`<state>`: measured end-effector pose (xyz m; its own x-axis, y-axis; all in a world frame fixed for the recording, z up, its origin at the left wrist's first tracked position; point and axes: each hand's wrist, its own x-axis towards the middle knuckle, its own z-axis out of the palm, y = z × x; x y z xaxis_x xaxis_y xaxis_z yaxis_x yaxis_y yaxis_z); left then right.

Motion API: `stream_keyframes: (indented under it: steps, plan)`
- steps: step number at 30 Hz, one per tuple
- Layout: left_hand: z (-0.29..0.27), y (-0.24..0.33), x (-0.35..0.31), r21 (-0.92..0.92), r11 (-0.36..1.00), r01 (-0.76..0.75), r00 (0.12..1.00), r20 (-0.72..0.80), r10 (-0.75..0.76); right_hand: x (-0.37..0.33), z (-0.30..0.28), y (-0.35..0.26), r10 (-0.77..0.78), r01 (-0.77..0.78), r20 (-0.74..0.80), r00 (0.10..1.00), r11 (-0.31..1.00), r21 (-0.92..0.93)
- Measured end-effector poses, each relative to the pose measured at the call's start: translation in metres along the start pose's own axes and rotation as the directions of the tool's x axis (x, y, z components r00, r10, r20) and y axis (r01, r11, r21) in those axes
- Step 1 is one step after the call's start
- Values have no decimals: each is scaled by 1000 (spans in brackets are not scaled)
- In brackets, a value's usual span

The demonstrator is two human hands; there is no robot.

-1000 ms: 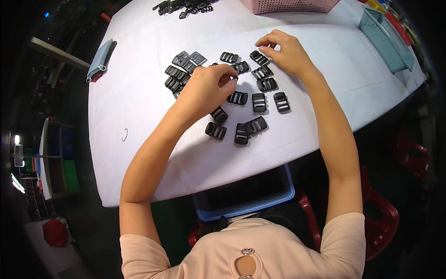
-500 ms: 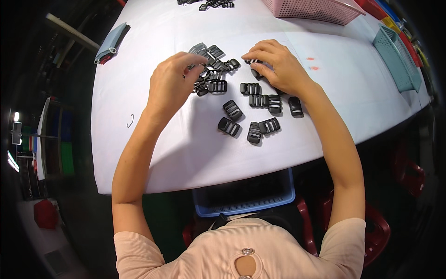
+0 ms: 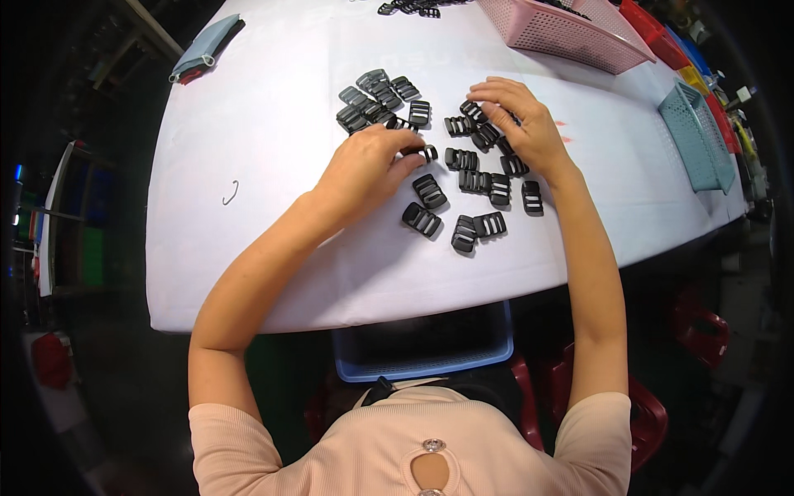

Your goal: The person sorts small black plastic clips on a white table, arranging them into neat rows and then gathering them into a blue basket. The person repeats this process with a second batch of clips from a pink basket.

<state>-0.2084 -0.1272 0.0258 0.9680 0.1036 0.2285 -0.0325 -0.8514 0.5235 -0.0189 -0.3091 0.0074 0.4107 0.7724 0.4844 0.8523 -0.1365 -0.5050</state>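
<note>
Head view: the left hand [image 3: 368,169] rests palm-down with fingertips pinched on a black slotted buckle [image 3: 424,153], the right hand [image 3: 525,124] lies curled, fingers spread over scattered black buckles [image 3: 480,178] at mid white table [image 3: 265,149], its grip indeterminate.

Person wears a pale pink ribbed knit top [image 3: 397,438], short sleeves, keyhole cutout at the neck closed with a small round silver button [image 3: 429,445]. Forearms bare, no watch or rings visible.

Both hands, left hand [image 3: 370,168] and right hand [image 3: 523,124], on black slotted buckles [image 3: 429,191] across white table [image 3: 273,124].
</note>
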Motion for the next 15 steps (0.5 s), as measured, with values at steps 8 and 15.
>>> stream_keyframes:
  steps: [8, 15]
  plan:
    - [2, -1, -5, -48, 999, 20, 999, 48, -18, -5, 4, 6, 100, -106, 166, 981, 994, 27]
    - [-15, 24, -27, -110, 990, 86, 954, 294, -51, -26, 12, -33, 0, -44, 317, 948, 990, 131]
